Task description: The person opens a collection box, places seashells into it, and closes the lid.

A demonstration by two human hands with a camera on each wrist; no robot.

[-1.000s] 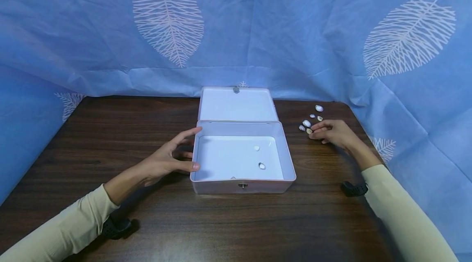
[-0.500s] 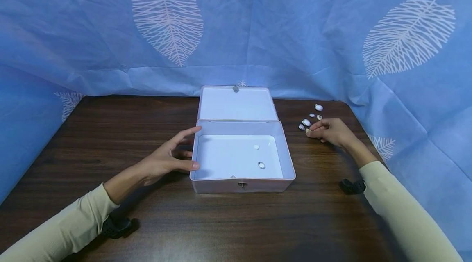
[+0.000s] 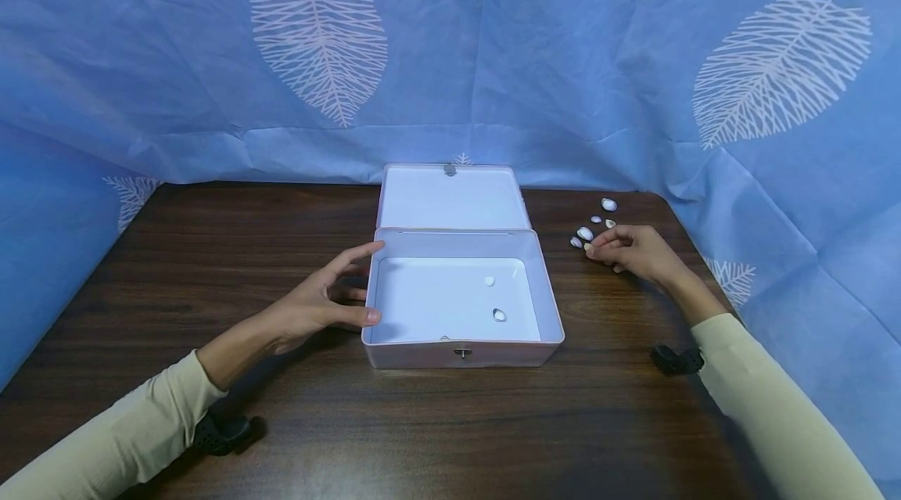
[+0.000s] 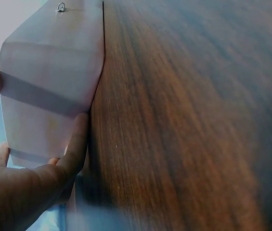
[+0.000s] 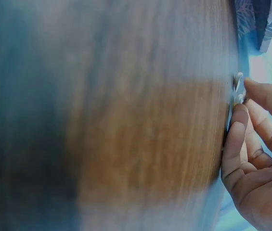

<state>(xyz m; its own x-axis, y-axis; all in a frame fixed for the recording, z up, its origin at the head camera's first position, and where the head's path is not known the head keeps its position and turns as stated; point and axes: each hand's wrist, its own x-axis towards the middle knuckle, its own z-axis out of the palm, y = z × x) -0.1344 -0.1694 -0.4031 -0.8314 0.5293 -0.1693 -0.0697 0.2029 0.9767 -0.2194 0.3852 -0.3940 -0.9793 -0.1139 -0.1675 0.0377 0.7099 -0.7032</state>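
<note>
An open white tin box (image 3: 457, 357) stands mid-table, its lid (image 3: 454, 197) tipped back. My left hand (image 3: 324, 308) rests against the box's left side, thumb and index finger spread along the rim; in the left wrist view fingertips touch its outer wall (image 4: 49, 72). Two pale seashells lie on the box floor, one of them a grey-edged shell (image 3: 499, 315); a third peeks over the front wall. At the right, my right hand (image 3: 633, 253) pinches a small yellowish seashell (image 3: 588, 247) between thumb and fingertips, low over the table. Its fingers cover part of that shell.
Several white seashells lie near the right hand, among them a larger shell (image 3: 584, 233) and a far shell (image 3: 608, 204). A small clasp (image 3: 462, 353) is on the box front. Behind the dark wooden table (image 3: 450, 437) hangs a blue leaf-print cloth (image 3: 493, 54).
The right thumb and fingertips have closed on the yellowish shell and shifted slightly left, covering more of it. The left hand and the box stay in place.
</note>
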